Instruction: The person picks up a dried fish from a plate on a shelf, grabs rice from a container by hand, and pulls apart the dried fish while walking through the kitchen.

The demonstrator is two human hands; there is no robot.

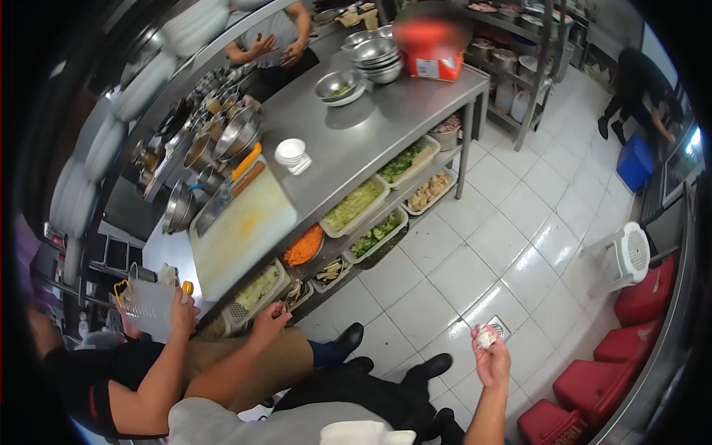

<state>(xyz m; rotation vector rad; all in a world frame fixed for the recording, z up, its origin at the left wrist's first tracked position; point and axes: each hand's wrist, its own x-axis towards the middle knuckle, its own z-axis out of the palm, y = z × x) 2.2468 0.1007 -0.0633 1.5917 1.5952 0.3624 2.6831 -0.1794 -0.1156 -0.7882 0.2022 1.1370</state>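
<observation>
My left hand reaches toward the lower shelf with its fingers pinched together, and what they hold, if anything, is too small to make out. Close to it are a tray of sliced mushrooms and a basket of chopped pale green vegetable. Out to the right, above the tiled floor, my right hand is closed around a small white lumpy thing. Beside me on the left, a co-worker's hand grips a translucent plastic container.
A steel counter carries a cutting board, a cleaver and metal bowls. Shredded carrot and broccoli sit below. Red bins and a white stool line the right. Another person bends at the far right.
</observation>
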